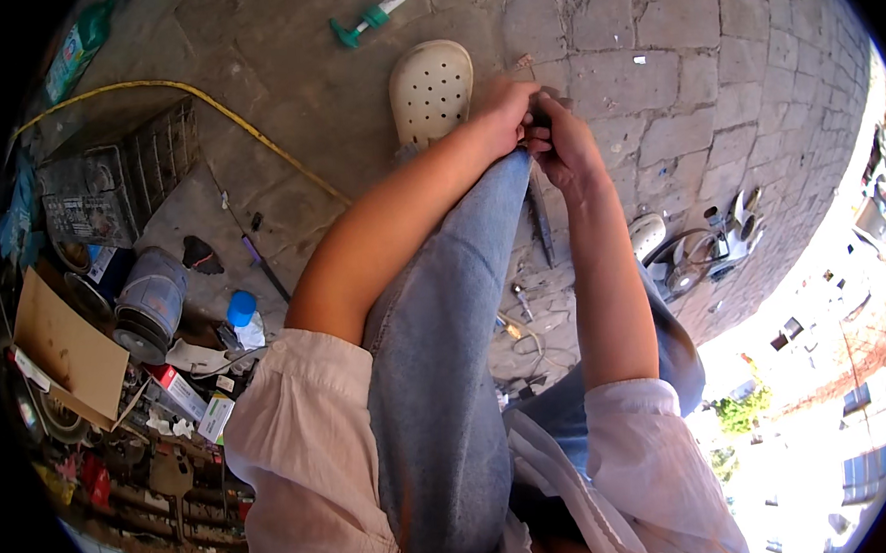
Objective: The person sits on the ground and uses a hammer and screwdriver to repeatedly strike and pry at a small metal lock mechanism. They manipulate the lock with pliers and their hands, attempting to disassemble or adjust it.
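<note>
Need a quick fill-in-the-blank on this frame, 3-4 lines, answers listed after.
1. Both hands, left hand and right hand, meet above the knee of the ____ jeans.
2. The white perforated clog rests on the stone ____.
3. A ____ hose curves past the dark crate.
4. The small bottle by the grey bucket has a ____ cap.

Missing words: blue; paving; yellow; blue

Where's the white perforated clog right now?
Head view, upper centre: the white clog sits on the stone paving, just left of the left hand at the knee, with a green-tipped tool lying above it.
</note>
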A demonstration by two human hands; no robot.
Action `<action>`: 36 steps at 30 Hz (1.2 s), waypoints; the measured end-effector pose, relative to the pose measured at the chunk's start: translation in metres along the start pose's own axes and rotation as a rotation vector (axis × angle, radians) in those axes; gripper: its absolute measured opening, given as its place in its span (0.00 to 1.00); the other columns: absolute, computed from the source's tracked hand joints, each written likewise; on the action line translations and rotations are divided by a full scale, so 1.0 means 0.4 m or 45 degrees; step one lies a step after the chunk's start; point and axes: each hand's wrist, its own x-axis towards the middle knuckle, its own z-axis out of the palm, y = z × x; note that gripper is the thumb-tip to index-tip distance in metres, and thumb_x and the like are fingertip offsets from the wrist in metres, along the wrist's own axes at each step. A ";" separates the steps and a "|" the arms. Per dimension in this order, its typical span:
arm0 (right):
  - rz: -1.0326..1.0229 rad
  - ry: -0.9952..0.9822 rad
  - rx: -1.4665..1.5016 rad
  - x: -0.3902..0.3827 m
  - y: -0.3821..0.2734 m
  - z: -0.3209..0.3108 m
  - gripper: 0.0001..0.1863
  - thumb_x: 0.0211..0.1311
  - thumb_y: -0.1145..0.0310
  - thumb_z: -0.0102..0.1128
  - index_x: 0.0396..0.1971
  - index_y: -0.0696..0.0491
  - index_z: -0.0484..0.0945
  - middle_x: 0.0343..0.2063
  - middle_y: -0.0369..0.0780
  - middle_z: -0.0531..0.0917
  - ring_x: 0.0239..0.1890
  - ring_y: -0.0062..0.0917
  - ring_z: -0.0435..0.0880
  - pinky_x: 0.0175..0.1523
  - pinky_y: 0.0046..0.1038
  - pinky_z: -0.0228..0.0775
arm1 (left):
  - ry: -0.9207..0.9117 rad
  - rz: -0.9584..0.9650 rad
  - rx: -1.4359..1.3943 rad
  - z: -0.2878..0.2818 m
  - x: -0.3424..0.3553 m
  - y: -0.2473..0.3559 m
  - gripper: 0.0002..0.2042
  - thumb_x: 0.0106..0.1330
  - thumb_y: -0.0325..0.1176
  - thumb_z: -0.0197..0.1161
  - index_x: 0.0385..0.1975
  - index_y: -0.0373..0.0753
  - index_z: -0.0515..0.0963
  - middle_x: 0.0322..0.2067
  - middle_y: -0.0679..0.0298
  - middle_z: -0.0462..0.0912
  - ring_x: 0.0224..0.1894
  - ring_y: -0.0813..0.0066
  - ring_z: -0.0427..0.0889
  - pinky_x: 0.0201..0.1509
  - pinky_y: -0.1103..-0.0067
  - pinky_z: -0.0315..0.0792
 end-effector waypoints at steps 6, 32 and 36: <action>0.041 0.105 -0.232 0.008 -0.021 -0.019 0.11 0.72 0.61 0.53 0.32 0.51 0.73 0.19 0.31 0.73 0.15 0.13 0.63 0.18 0.16 0.53 | -0.018 0.137 0.296 -0.013 0.063 -0.010 0.11 0.72 0.35 0.51 0.38 0.35 0.78 0.36 0.58 0.85 0.24 0.75 0.74 0.29 0.77 0.75; -0.204 0.415 -0.754 0.089 0.019 -0.001 0.22 0.70 0.55 0.50 0.33 0.60 0.82 0.25 0.42 0.83 0.20 0.25 0.77 0.23 0.33 0.68 | 0.150 0.197 0.436 -0.013 0.159 -0.014 0.11 0.73 0.35 0.53 0.42 0.34 0.76 0.38 0.58 0.80 0.39 0.65 0.80 0.37 0.65 0.78; -0.428 0.388 -0.843 0.091 0.057 -0.019 0.24 0.71 0.52 0.50 0.40 0.60 0.82 0.31 0.42 0.85 0.33 0.25 0.81 0.37 0.29 0.72 | 0.187 0.274 0.573 -0.029 0.200 -0.034 0.10 0.73 0.34 0.52 0.40 0.34 0.76 0.35 0.57 0.81 0.35 0.66 0.80 0.35 0.66 0.78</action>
